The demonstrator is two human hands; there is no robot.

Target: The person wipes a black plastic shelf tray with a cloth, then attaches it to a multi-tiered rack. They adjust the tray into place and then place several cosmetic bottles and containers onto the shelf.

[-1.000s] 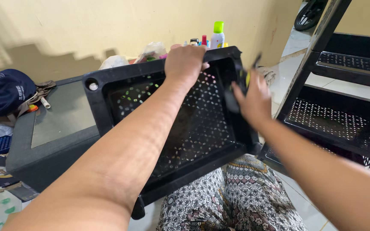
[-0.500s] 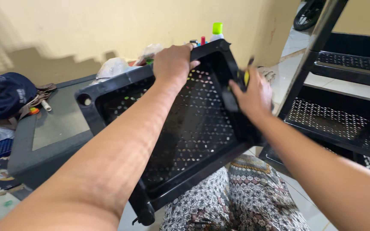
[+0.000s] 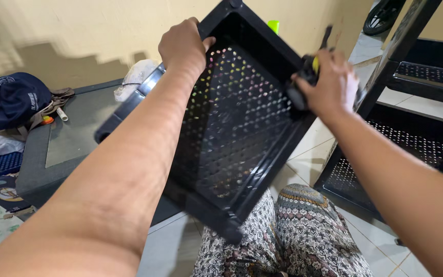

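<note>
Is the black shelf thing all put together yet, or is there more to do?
Partly. The black rack on the right already has perforated shelves fixed in. Another black perforated tray is loose, tilted, gripped by the left hand and the right hand, which also holds a small tool. That tray is not yet on the rack.

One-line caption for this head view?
Both hands, left and right, tilt a black perforated tray above patterned trousers.

left hand (image 3: 183, 43): raised, fingers curled in grip | right hand (image 3: 329, 84): raised, fingers clenched
</note>
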